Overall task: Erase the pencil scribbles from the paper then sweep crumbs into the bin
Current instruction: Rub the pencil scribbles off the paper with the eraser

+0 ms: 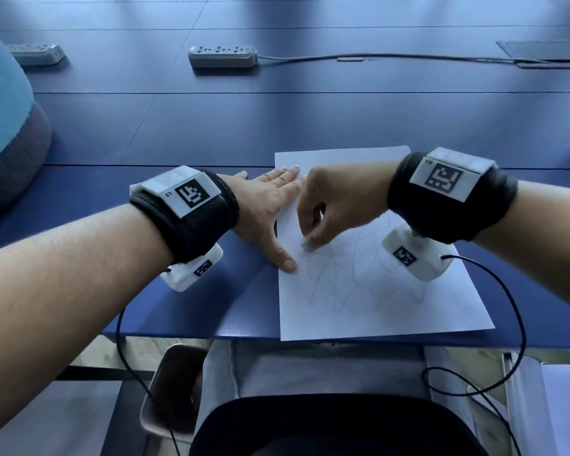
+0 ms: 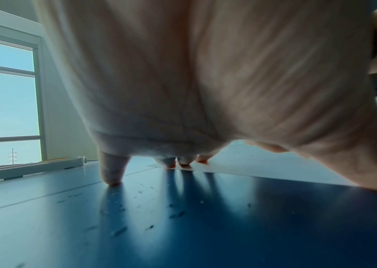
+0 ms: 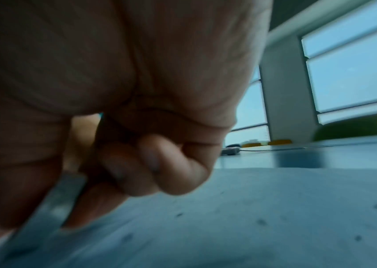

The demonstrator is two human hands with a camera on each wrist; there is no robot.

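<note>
white paper [image 1: 375,301], pencil scribbles [image 1: 359,284], on blue bench [image 1: 211,126].
right hand [image 1: 339,205] pinches eraser [image 1: 306,244] onto paper; left hand [image 1: 264,205] flat, fingers straight, pressing paper's left edge; crumbs [image 2: 118,231] on bench.

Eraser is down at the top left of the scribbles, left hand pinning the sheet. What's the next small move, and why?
Probably rub the eraser, pinched in the right hand, down and rightward across the pencil scribbles, which are mostly unerased below it. Keep the left hand flat on the paper edge so the sheet holds.
</note>
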